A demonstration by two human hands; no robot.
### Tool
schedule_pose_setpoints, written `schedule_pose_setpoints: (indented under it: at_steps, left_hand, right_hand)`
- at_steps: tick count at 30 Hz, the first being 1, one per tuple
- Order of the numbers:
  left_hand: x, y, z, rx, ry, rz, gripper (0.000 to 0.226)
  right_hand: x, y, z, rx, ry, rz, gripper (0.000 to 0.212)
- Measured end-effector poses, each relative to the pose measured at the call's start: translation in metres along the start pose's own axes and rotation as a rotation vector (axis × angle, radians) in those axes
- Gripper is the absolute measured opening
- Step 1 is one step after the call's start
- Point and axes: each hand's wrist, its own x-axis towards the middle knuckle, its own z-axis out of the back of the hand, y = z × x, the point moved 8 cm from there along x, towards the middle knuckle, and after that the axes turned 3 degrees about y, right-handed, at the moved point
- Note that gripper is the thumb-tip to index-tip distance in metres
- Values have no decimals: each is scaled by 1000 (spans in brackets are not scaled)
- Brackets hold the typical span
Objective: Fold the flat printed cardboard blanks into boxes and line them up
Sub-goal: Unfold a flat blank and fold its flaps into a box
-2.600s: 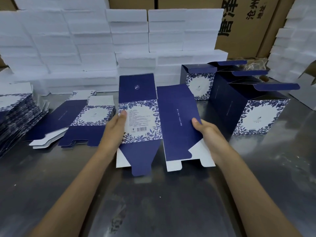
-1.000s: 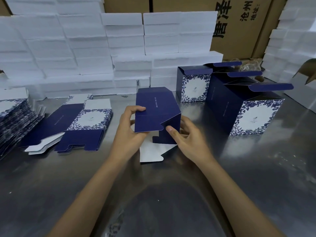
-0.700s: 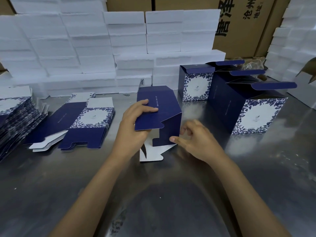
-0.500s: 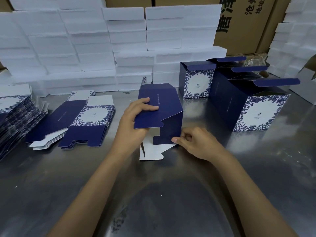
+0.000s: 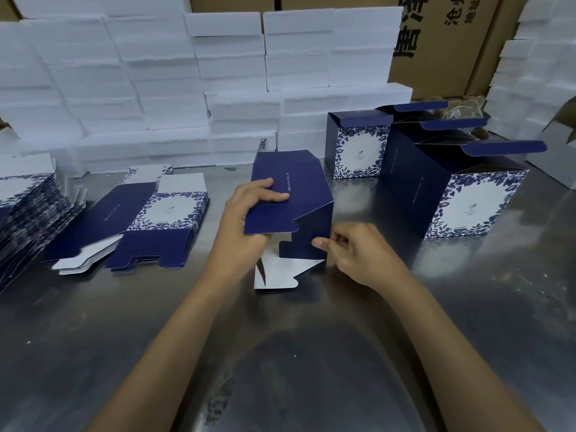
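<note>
A scuffed metal table [image 5: 311, 353] fills the lower frame, backed by stacked white foam blocks [image 5: 156, 73] across the top and brown printed cartons [image 5: 442, 42] at upper right. At frame centre lies the half-formed navy box [image 5: 290, 194], on its side with its end flaps loose; one white-backed flap [image 5: 280, 275] rests flat on the table. The left hand [image 5: 246, 219] grips the box's near top edge, fingers curled over the navy panel and thumb underneath. The right hand [image 5: 352, 247] is narrowly closed, thumb and fingertips pinching the box's lower right corner edge. Flat printed blanks [image 5: 162, 219] sit in low piles at centre left, with a taller stack [image 5: 28, 207] at the left edge. Three finished boxes [image 5: 477, 207] stand in a row at right, lids open. Compared with half a second ago, the grips and the box's shape look nearly unchanged; the right hand sits slightly closer against the corner.
</note>
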Motion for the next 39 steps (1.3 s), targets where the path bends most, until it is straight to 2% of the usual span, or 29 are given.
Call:
schedule_pose_setpoints:
  at_steps: [5, 10, 16, 21, 24, 26, 29, 31, 33, 36, 39]
  left_hand:
    - [-1, -3, -2, 7, 3, -4, 42]
    - [-1, 0, -1, -8, 8, 16, 39]
    - [-1, -2, -2, 5, -5, 1, 39]
    - [0, 0, -3, 13, -5, -5, 40]
    - [0, -1, -4, 10, -12, -19, 41]
    - [1, -2, -4, 0, -12, -26, 42]
    - [0, -3, -6, -10, -13, -47, 41]
    - [-1, -4, -8, -28, -13, -40, 38]
    - [-2, -4, -11, -38, -17, -43, 39]
    - [-4, -5, -14, -32, -25, -47, 40]
    - [-3, -3, -21, 2, 81, -21, 52]
  right_hand:
    - [0, 1, 1, -11, -31, -14, 51]
    - [-3, 15, 14, 56, -119, 117, 50]
    - [-4, 18, 20, 53, -129, 123, 49]
    - [-5, 32, 33, 108, -227, 205, 44]
    - [-4, 30, 34, 126, -213, 185, 43]
    - [-7, 30, 37, 177, -221, 169, 38]
    - [-12, 36, 47, 289, -308, 159, 18]
    - [-14, 41, 48, 450, -313, 126, 8]
    - [-15, 46, 46, 571, -279, 112, 20]
    - [-16, 53, 40, 506, -212, 125, 27]
    - [-16, 52, 35, 440, -172, 109, 35]
